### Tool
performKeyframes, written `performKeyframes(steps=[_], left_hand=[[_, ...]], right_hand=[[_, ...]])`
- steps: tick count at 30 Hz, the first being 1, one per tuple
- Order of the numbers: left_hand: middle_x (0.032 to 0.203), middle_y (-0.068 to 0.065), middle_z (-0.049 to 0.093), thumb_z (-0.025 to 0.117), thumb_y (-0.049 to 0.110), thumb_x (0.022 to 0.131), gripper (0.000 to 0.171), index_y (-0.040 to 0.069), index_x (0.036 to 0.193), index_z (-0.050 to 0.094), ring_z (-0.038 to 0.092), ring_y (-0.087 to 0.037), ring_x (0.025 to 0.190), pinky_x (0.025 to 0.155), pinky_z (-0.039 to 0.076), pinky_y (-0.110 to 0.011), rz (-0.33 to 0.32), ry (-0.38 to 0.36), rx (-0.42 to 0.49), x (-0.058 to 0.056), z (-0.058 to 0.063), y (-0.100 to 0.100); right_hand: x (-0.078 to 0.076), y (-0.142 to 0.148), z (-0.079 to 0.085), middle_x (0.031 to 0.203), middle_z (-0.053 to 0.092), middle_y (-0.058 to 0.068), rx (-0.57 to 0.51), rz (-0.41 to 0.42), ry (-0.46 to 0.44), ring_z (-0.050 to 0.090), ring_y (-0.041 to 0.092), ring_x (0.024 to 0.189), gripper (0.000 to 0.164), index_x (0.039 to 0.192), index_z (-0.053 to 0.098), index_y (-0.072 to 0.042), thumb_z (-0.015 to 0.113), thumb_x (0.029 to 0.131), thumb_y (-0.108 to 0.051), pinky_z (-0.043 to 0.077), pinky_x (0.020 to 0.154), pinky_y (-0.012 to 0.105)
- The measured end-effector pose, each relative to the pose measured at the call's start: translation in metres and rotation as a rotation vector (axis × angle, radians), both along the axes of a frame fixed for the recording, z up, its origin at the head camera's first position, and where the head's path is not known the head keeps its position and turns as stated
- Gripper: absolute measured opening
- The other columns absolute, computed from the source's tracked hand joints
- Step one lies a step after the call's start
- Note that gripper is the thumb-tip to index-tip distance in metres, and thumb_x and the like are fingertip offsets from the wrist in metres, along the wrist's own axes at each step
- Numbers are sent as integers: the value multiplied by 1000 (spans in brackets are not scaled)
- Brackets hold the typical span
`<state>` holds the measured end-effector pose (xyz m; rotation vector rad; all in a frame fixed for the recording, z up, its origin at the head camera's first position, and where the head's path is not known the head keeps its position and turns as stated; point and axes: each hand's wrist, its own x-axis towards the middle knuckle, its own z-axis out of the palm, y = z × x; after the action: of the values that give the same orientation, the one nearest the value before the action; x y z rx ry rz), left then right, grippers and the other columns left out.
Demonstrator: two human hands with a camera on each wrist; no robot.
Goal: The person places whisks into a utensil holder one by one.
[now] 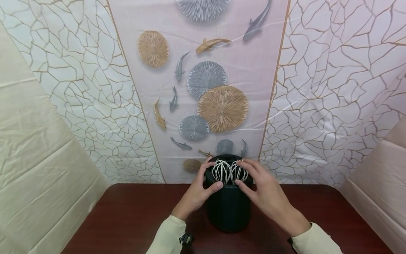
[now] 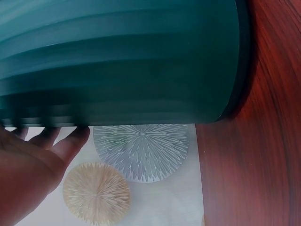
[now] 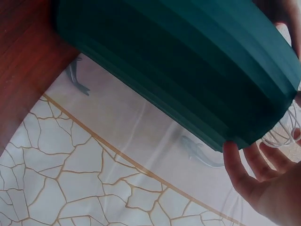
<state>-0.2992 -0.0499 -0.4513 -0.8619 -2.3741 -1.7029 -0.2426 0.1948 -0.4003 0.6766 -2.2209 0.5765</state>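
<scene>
A dark green ribbed utensil holder (image 1: 229,210) stands upright on the table, and the wire heads of two whisks, a left whisk (image 1: 221,171) and a right whisk (image 1: 238,173), show at its mouth. My left hand (image 1: 198,188) grips the left side of its rim, thumb at the near edge. In the left wrist view those fingertips (image 2: 81,134) meet the ribbed wall. My right hand (image 1: 266,188) holds the right side, index finger and thumb overlapping the right whisk's wires. Other fingers (image 3: 235,162) rest at the holder's wall near the rim in the right wrist view. Any whisk handles are hidden inside.
The reddish-brown wooden table (image 1: 133,218) runs beneath the holder. Close behind hangs a patterned cloth backdrop (image 1: 203,106) with fish and round motifs. Pale cloth walls (image 1: 41,169) flank the table on both sides.
</scene>
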Motion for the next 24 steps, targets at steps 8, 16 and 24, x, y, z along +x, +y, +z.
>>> performKeyframes(steps=[8, 16, 24], left_hand=[[176, 9, 13, 68, 49, 101, 64, 33, 155, 37, 18, -22, 160, 122, 28, -61, 5, -11, -2, 1, 1, 0], [176, 5, 14, 70, 48, 100, 66, 30, 155, 38, 20, -23, 160, 122, 30, -59, 2, 7, 6, 0, 4, 4], [170, 0, 32, 69, 56, 99, 77, 24, 162, 39, 39, -26, 152, 116, 41, -58, 196, 140, -200, 20, 16, 11]], right_hand=[[2, -5, -3, 140, 62, 10, -3, -7, 30, 66, 34, 121, 58, 143, 63, -18, 86, 90, -20, 57, 91, 56], [4, -9, -4, 150, 55, 14, 57, -30, -5, 60, 39, 127, 69, 155, 52, -16, 81, 94, -29, 50, 101, 62], [13, -1, -16, 159, 44, 20, -10, -68, -85, 49, 42, 140, 93, 169, 25, -18, 81, 95, -25, 51, 100, 64]])
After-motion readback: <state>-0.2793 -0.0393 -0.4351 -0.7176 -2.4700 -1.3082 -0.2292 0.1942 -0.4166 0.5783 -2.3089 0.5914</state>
